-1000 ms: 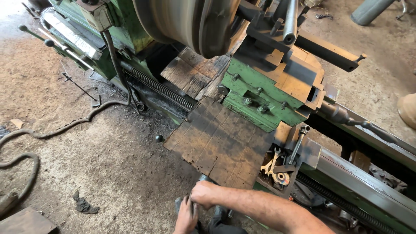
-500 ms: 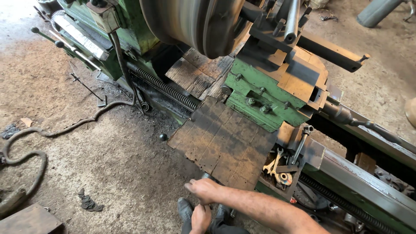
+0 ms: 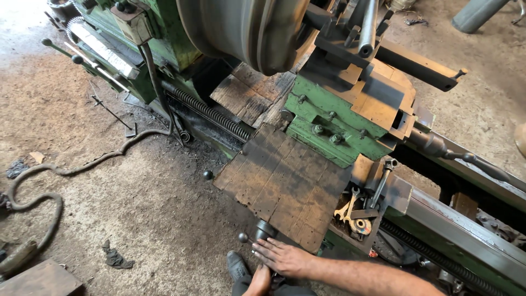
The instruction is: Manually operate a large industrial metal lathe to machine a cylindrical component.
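At the bottom centre of the frame the right hand lies flat, its fingers spread and straight, over a dark handwheel hub on the front of the lathe carriage, just below the wooden board that covers the bed. A short crank handle ending in a small ball knob sticks out from the hub toward the left of the frame, its long axis roughly level. It looks to be steel: stiff, heavy, probably oily, best taken by the knob or the wheel's rim. The left hand sits lower, at the bottom edge; how its fingers are set I cannot tell, since it is mostly cut off. Spanners lie in a tray to the right; a hose trails over the floor at left.
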